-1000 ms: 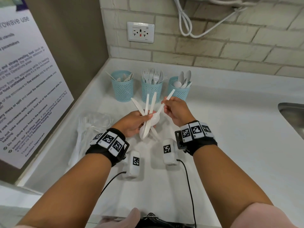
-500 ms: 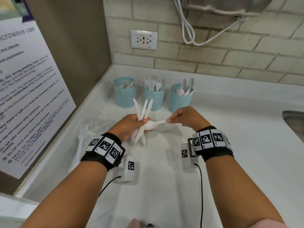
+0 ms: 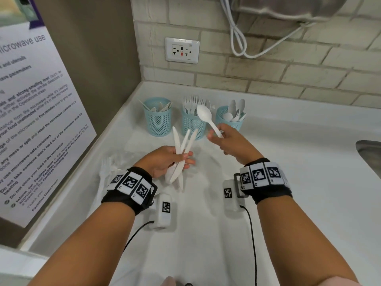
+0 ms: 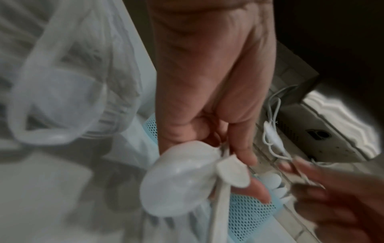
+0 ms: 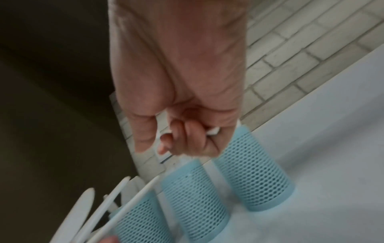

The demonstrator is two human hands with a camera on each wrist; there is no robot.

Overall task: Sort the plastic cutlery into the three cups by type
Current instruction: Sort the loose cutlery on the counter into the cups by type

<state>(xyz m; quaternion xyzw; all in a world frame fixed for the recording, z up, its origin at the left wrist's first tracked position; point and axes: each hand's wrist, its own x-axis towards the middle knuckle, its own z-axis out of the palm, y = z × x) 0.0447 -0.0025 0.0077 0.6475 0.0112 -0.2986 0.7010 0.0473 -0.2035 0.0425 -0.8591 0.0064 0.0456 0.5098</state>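
Three light-blue mesh cups stand in a row near the back wall: the left cup (image 3: 158,118) holds knives, the middle cup (image 3: 192,125) forks, the right cup (image 3: 230,118) spoons. My right hand (image 3: 227,141) grips one white spoon (image 3: 207,118) by its handle, bowl raised in front of the middle and right cups. My left hand (image 3: 165,159) holds a fan of several white pieces of cutlery (image 3: 182,149), handles pointing up; a spoon bowl (image 4: 176,179) shows below the fingers in the left wrist view. The right wrist view shows my curled fingers (image 5: 187,138) above the cups (image 5: 253,171).
A clear plastic bag with more white cutlery (image 3: 111,170) lies on the white counter (image 3: 309,182) at the left. A notice panel (image 3: 31,120) stands on the left, a brick wall with a socket (image 3: 182,50) behind, and a sink's edge (image 3: 369,153) at the right.
My right hand has pulled the spoon clear of the left hand's bundle and swung it upright, moving toward the cups. The left hand keeps the rest, a little lower.
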